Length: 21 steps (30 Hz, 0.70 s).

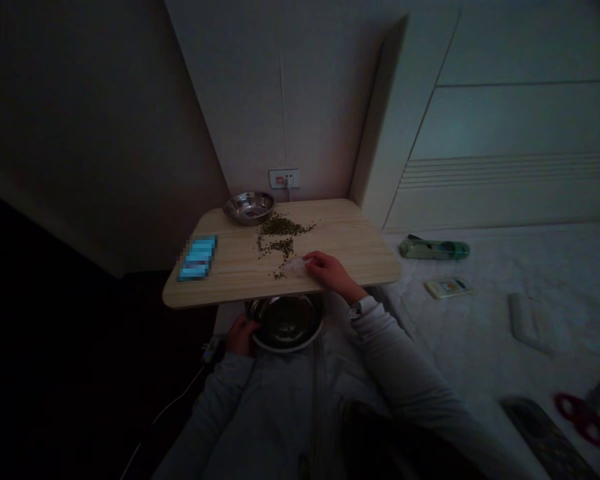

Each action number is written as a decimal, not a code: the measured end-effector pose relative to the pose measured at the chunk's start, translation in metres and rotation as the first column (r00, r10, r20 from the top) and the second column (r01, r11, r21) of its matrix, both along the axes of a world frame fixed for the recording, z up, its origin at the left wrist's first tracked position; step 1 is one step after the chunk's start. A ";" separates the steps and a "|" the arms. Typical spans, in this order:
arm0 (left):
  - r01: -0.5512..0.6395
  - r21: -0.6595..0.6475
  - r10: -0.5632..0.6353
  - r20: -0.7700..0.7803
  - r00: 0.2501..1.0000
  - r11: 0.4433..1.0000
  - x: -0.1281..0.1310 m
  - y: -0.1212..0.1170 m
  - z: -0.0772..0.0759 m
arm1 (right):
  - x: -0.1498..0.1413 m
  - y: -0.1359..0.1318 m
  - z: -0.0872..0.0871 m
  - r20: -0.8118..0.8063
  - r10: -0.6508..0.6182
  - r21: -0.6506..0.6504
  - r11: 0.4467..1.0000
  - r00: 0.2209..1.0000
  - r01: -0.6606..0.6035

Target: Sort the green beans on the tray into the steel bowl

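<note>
My left hand grips the rim of a steel bowl held just below the near edge of the small wooden table; the bowl has some dark bits inside. My right hand rests on the tabletop with its fingers curled on a small pale, see-through piece that I cannot name. This hand sits at the near end of a scatter of small green beans spread across the table's middle.
A second steel bowl stands at the table's back edge, below a wall socket. A blurred blue phone-like object lies at the left. On the white bed: a green bottle, a small remote, red scissors.
</note>
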State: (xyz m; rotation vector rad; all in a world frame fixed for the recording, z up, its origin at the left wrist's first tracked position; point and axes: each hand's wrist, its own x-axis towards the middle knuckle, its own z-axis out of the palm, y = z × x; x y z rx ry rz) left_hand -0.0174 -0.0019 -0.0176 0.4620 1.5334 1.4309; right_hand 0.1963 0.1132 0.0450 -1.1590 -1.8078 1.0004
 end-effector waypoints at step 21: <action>0.001 0.012 -0.001 0.026 1.000 1.000 0.001 0.000 0.003 | -0.003 0.002 0.001 0.060 0.001 0.018 1.000 0.998 -0.002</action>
